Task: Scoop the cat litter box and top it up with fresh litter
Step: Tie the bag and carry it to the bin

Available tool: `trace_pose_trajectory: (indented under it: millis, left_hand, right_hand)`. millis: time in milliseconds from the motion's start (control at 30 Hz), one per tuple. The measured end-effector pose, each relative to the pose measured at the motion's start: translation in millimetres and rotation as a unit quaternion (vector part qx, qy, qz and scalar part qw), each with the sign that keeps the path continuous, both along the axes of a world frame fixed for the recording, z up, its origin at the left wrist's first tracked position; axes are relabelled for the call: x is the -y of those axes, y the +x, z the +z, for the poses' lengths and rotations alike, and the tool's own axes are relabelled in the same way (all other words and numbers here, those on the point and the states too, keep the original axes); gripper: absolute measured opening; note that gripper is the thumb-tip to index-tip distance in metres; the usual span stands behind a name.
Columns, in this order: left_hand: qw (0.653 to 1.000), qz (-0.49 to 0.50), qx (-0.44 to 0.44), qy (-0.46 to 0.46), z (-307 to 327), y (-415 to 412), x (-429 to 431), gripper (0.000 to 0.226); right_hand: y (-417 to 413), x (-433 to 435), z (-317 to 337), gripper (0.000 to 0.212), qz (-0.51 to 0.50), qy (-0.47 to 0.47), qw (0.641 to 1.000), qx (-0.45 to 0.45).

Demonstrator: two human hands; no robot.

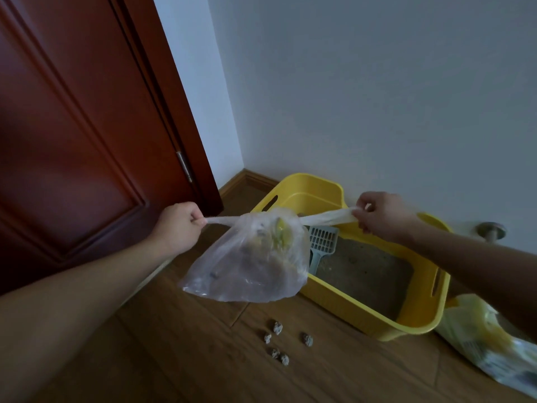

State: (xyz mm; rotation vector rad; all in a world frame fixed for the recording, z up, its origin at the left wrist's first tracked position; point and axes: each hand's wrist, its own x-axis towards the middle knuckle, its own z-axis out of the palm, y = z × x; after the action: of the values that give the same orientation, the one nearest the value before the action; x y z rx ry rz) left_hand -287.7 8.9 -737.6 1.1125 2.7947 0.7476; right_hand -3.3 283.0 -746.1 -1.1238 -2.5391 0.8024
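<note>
Nearest, on the wooden floor (174,359), five small grey clumps (277,328) lie loose, just in front of the yellow litter box (377,321). At the near right a printed yellow-and-white sack (476,338), probably the fresh litter, lies beside the box's near corner, partly hidden by the right forearm.

Above the floor, a clear waste bag (247,263) hangs between both hands, holding dark clumps and something yellow. The left hand (177,225) has its grip closed round the bag's left twisted ear. The right hand (383,215) pinches the right ear. The two ears are drawn apart over the box's left edge, as if for a knot.

Beyond, the box sits by the wall with grey litter (366,269) lying fairly level inside, and a pale blue scoop (322,241) is propped at its left side.

Scooping looks largely done, with the waste bagged and the scoop set down. What seems left is the knot, the stray clumps on the floor, and the top-up, which shows no sign of having begun.
</note>
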Motion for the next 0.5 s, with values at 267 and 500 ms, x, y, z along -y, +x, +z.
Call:
trace_pose_trajectory:
  millis: [267, 500]
  left_hand:
    - [0.929, 0.022, 0.285, 0.235, 45, 37, -17, 0.011]
    - [0.885, 0.026, 0.392, 0.252, 58, 59, -33, 0.015]
  right_hand:
    - [16, 16, 28, 0.006, -0.035, -0.339, 0.902, -0.263]
    - [4, 32, 39, 0.017, -0.026, -0.482, 0.817, -0.315]
